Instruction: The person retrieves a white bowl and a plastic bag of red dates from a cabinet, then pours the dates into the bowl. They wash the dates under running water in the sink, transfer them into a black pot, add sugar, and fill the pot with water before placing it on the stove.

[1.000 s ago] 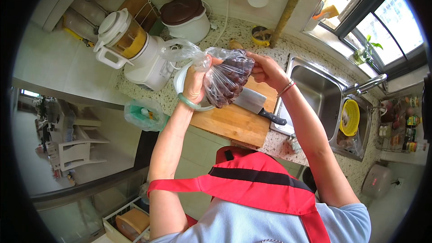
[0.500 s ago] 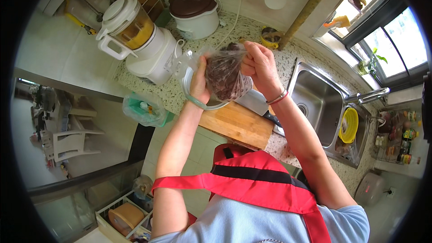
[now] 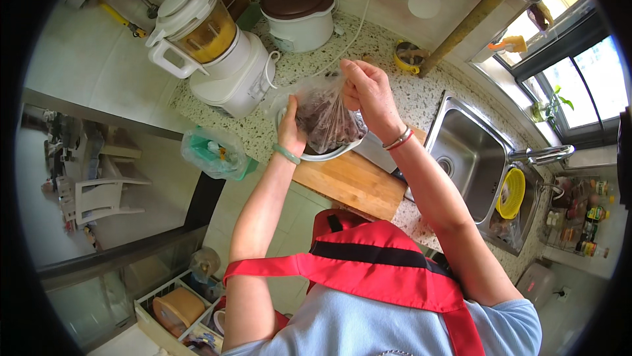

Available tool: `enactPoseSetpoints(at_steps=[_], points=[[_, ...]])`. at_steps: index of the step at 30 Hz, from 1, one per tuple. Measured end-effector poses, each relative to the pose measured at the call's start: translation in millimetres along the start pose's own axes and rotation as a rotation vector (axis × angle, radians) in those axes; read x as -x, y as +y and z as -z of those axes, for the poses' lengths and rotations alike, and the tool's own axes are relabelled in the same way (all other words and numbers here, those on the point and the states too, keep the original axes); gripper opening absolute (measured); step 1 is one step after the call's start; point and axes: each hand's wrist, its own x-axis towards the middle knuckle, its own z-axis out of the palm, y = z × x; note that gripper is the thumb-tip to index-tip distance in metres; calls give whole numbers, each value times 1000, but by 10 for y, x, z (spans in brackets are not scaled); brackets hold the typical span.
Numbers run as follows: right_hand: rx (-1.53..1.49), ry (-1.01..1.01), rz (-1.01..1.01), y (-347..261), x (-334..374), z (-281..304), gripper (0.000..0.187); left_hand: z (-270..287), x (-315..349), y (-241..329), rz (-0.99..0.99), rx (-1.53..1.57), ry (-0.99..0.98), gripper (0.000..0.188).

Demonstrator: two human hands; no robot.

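A clear plastic bag (image 3: 324, 115) with dark reddish-brown contents sits low over a white bowl (image 3: 337, 152); I cannot make out what the contents are. Pinched in my right hand (image 3: 370, 92) is the gathered upper right part of the bag, the plastic stretched taut below the fist. Against the bag's left side lies my left hand (image 3: 291, 131), holding it near the bowl's left rim. Under and to the right of the bowl is a wooden cutting board (image 3: 355, 188), and a cleaver's blade (image 3: 376, 152) shows partly behind my right wrist.
A white blender (image 3: 230, 73) with yellow contents and a white cooker (image 3: 299, 23) with a brown lid stand at the back left. Green bin (image 3: 220, 155) at the counter's left edge. Steel sink (image 3: 467, 145) on the right, holding a yellow basket (image 3: 511, 192). Small yellow pot (image 3: 409, 56) behind.
The bag has come down into the bowl, and its contents sit lower. My right hand has moved slightly left, still pinching the plastic. My left hand stays at the bag's side.
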Motion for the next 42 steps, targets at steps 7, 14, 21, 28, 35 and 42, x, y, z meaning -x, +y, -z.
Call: enactPoseSetpoints(at_steps=[7, 14, 21, 28, 35, 42], points=[[20, -7, -49, 27, -17, -26, 35, 92, 172, 1, -81, -260, 61, 34], [196, -76, -79, 10, -113, -60, 36, -217, 340, 230, -214, -851, -37, 60], [617, -126, 7, 53, -222, 24, 40, -765, 489, 439, -644, -1117, -64, 42], [1329, 59, 127, 416, -83, 770, 36, -675, 361, 599, -562, -926, -58, 10], [1302, 47, 266, 864, -12, 990, 12, -596, 355, 674, -499, -868, -51, 11], [816, 167, 215, 542, 197, 780, 12, -680, 479, 835, -516, -801, -53, 13]])
